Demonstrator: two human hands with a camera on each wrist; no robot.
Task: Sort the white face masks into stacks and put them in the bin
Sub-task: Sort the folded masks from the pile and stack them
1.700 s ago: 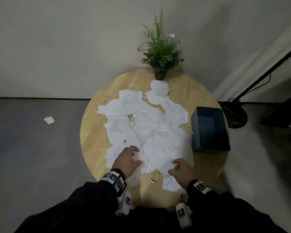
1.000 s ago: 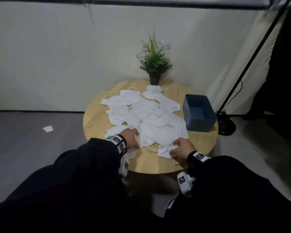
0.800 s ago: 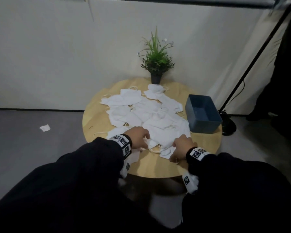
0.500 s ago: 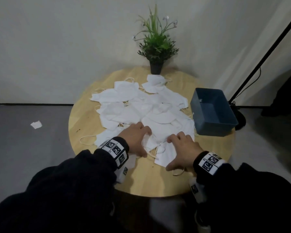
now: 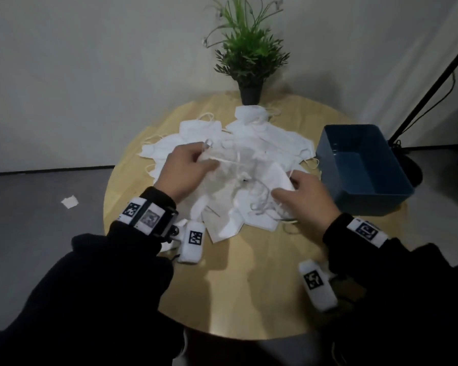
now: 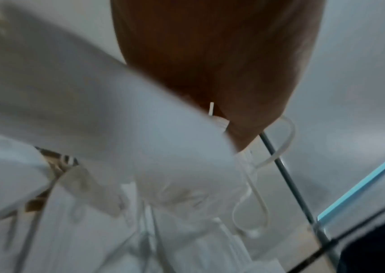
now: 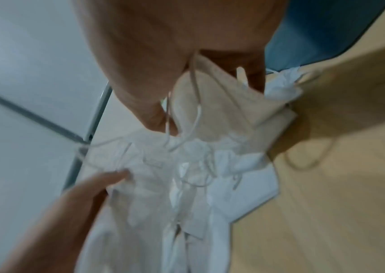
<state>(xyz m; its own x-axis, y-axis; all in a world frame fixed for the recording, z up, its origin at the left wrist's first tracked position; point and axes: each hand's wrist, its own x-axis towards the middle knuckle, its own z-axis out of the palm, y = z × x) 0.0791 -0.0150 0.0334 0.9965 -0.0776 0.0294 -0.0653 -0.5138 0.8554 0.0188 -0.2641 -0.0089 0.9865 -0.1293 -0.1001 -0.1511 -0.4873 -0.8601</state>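
I have both hands in the heap of white face masks [image 5: 249,154] on the round wooden table [image 5: 249,286]. My left hand [image 5: 181,171] is raised over the left part of the heap, fingers curled round the corner of one mask [image 6: 107,118]; the left wrist view shows that mask pinched under my fingers with an ear loop [image 6: 277,147] dangling just past them. My right hand [image 5: 306,200] sits at the right edge of the heap, thumb and fingers pinching a folded mask [image 7: 219,103] and its tangled ear loops. In the right wrist view this mask hangs from my grip, and the left hand's fingers [image 7: 107,179] reach in from the lower left, touching the same bunch of masks.

Between my two hands the masks are bunched and lifted, blurred in places. More masks spread away beyond my fingers, and a few lie nearer my wrists. The blue bin [image 5: 360,167] stands just to the right of my right hand, near the heap's edge; I see nothing in it. A potted green plant [image 5: 249,54] stands beyond the heap, straight ahead of my hands.
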